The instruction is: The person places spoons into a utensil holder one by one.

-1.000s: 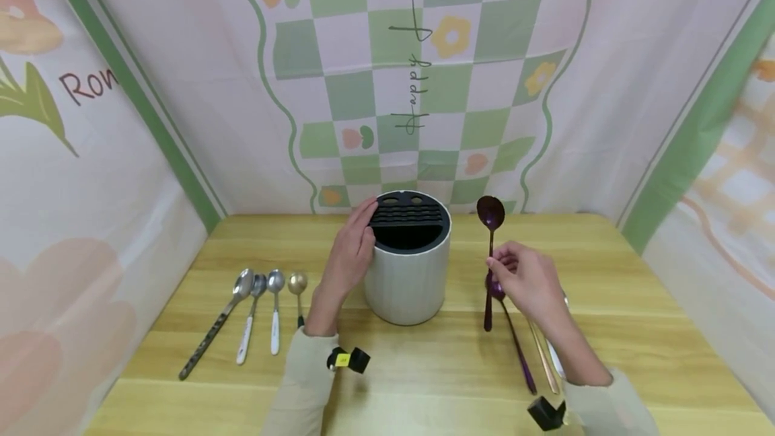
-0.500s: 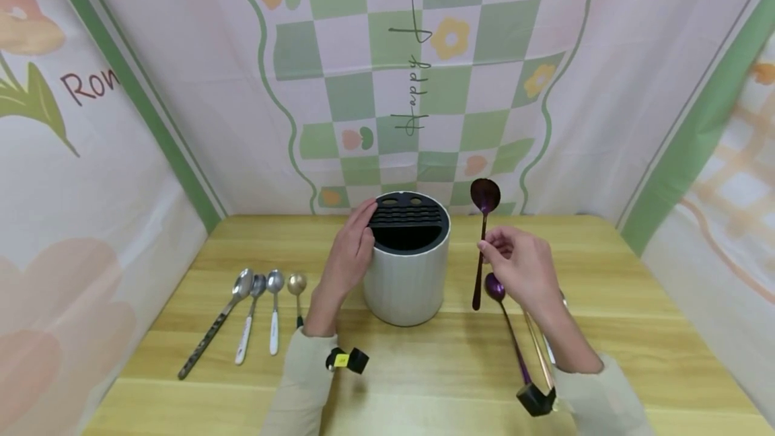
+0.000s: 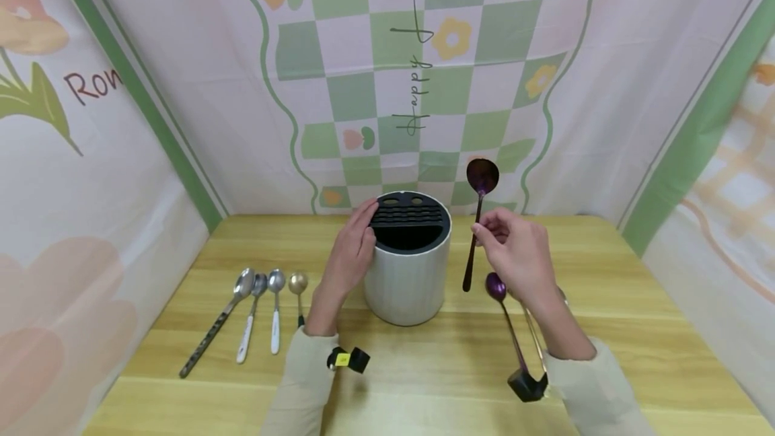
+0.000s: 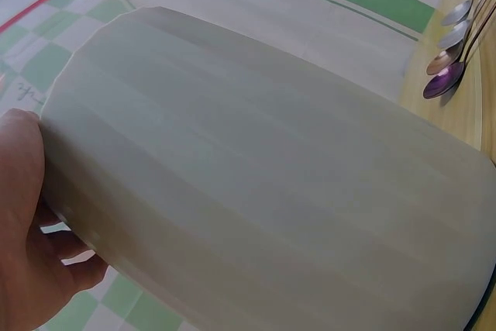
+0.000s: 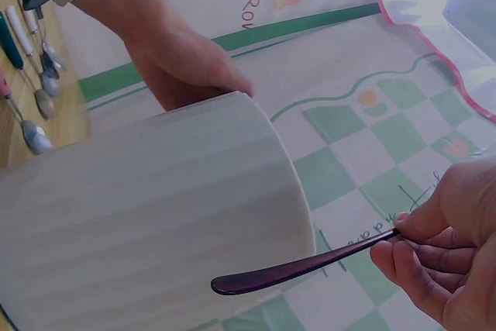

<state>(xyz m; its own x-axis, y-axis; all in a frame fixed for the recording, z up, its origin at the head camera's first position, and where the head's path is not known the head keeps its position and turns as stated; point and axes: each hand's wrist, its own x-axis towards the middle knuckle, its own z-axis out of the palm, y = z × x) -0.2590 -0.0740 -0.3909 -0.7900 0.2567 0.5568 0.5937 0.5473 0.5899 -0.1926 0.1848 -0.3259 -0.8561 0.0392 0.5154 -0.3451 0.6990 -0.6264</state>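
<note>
Head view facing forward-down, close wrist views, canister point(image 3: 406, 291) shared

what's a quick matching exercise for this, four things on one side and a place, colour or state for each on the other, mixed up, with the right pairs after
Column one
1. left hand
2. right hand
3. container
4. mottled-handled spoon

Column two
A. pinches the handle of the raised purple spoon
B. lies on the table, leftmost in the head view
C. rests against the container
D. off-white side, black top

Right pairs: 1-C, 2-A, 3-D, 4-B
</note>
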